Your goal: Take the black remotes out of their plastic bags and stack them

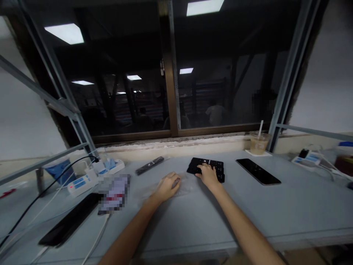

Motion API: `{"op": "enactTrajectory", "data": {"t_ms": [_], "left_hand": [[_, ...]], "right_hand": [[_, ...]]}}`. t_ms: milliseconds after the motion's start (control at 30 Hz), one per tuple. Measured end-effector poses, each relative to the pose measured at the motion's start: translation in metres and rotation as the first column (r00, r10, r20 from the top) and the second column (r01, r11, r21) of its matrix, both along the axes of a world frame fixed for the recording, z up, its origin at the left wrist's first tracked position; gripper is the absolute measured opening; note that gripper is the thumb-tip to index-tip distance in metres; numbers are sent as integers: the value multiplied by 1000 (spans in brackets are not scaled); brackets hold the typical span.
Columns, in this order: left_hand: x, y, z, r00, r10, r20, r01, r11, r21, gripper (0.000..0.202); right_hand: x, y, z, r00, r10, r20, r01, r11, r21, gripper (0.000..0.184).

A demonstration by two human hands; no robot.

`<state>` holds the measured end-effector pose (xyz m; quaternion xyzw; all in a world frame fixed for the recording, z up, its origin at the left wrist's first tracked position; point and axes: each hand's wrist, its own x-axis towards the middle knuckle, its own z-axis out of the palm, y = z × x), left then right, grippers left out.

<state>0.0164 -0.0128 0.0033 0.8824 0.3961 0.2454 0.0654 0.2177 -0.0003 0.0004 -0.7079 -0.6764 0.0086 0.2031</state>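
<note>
My left hand is closed on the table over a crumpled clear plastic bag. A small greyish end of something shows by its fingertips; its kind is unclear. My right hand lies with fingers apart on top of a black, button-covered block, which looks like remote controls laid side by side. The hand hides part of it. Left of the block, a long dark remote control, apparently in clear wrap, rests on the table by itself.
A black phone lies to the right, with a drink cup and straw behind it. On the left are a power strip, cables, a dark phone and a blurred-out device. A dark window stands behind the table.
</note>
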Motion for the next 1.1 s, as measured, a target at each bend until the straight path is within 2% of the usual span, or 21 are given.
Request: {"op": "enactTrajectory", "data": {"t_ms": [233,600,900,1100], "left_hand": [[1,-1,1,1000,-7,10,7,1000,3,18],[1,0,0,1000,12,-15,-11,1000,26,17],[-3,2,0,986,154,-54,-148,984,102,14],[-4,1,3,962,255,-97,-237,956,171,19]], "right_hand": [[0,4,-4,1000,12,-14,-10,996,94,24],[-3,1,1,999,38,-20,-36,995,89,24],[-5,-2,4,999,43,-10,-43,998,55,33],[-7,-5,6,997,82,-12,-80,991,104,33]]}}
